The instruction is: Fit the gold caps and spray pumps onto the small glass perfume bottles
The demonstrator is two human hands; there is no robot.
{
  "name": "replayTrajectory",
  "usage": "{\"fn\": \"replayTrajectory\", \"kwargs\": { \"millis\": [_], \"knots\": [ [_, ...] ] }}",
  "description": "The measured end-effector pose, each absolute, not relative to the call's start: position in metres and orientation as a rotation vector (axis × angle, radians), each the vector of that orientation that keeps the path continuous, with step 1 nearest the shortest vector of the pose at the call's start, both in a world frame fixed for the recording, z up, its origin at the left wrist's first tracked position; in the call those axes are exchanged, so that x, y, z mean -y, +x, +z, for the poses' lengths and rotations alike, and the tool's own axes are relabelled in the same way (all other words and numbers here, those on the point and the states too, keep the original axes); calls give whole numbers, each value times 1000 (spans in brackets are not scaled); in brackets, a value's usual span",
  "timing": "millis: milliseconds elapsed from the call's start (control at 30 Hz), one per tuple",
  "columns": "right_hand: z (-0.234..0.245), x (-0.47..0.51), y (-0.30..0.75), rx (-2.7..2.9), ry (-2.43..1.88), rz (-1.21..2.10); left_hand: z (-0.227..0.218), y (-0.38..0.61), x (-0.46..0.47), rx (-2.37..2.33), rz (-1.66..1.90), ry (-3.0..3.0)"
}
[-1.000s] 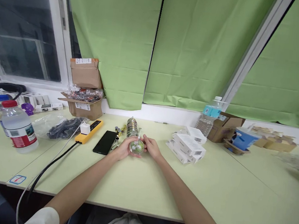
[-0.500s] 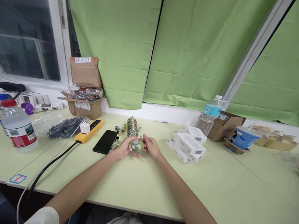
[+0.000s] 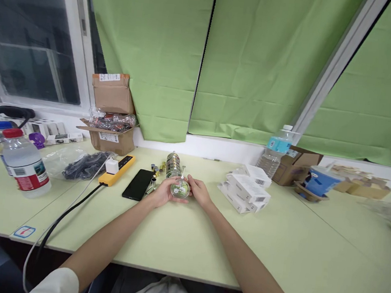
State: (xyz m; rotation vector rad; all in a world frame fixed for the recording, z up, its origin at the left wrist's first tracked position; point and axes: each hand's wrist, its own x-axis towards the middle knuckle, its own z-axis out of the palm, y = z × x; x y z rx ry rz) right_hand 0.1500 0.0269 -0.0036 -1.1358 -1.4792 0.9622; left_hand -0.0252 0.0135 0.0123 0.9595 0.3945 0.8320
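Note:
A small round, clear perfume bottle with a thin neck and a greenish middle is between my two hands, its neck pointing away from me. My left hand is closed around its left side, fingers reaching below it. Against the right edge rests my right hand, thumb and fingers bent in on the bottle. Just beyond stands a ribbed, shiny see-through cylinder; its makeup is too small to tell. Small gold and silver metal caps lie left of it, near a black phone.
A yellow power strip with cables and large bottles are at left. Stacked white boxes, a water bottle and a blue cup stand at right. An open cardboard box sits by the curtain.
The bottle has tilted slightly in my hands, its round face a little higher, and my fingers have shifted around it. The view has moved slightly; the other things stay put.

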Motion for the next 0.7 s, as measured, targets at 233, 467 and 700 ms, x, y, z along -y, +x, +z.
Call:
{"fn": "replayTrajectory", "kwargs": {
  "millis": [233, 467, 700],
  "knots": [
    [-1, -26, 150, 1484, -1166, 950, 11, -25, -14, -383, 830, 967],
    [-2, -26, 150, 1500, -1162, 941, 11, -24, -13, -411, 846, 1021],
    [-8, -29, 152, 1473, -1162, 974, 9, -22, -13, -445, 873, 1053]
  ]
}}
